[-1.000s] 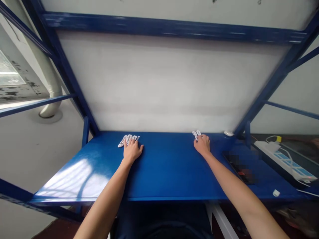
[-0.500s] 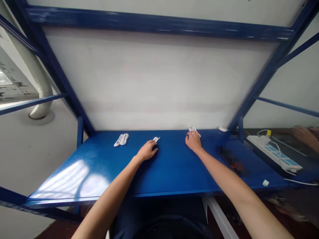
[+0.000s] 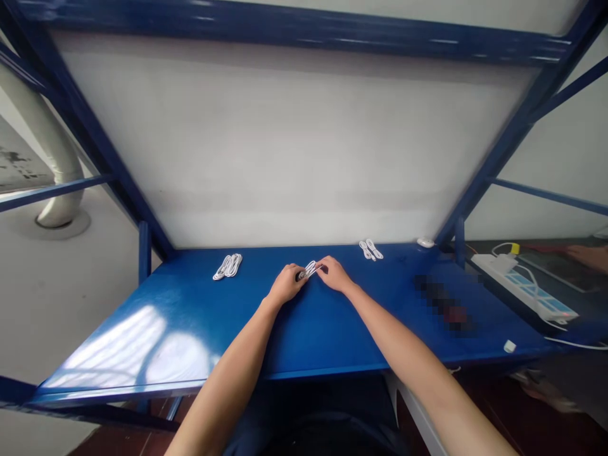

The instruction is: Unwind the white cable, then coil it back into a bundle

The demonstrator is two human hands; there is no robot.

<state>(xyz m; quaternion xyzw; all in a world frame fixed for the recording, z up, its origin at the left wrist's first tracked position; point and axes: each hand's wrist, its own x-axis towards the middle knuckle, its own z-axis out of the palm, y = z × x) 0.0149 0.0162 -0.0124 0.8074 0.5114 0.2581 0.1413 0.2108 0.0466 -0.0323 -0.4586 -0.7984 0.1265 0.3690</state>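
Observation:
Both my hands meet at the middle of the blue table [image 3: 332,329]. My left hand [image 3: 287,284] and my right hand [image 3: 335,274] are closed on a small coiled white cable [image 3: 310,268] held between them just above the surface. A pile of coiled white cables [image 3: 228,266] lies at the back left. A smaller pair of coiled white cables [image 3: 371,249] lies at the back right.
A small white object [image 3: 425,242] sits at the back right corner, another white piece [image 3: 510,346] near the front right edge. A white power strip [image 3: 522,286] lies on the neighbouring surface, where another person's hand [image 3: 588,255] rests. Blue frame posts stand on both sides.
My left hand left the back-left pile with one cable and moved to the centre. My right hand left the back-right cables and joined it on that cable.

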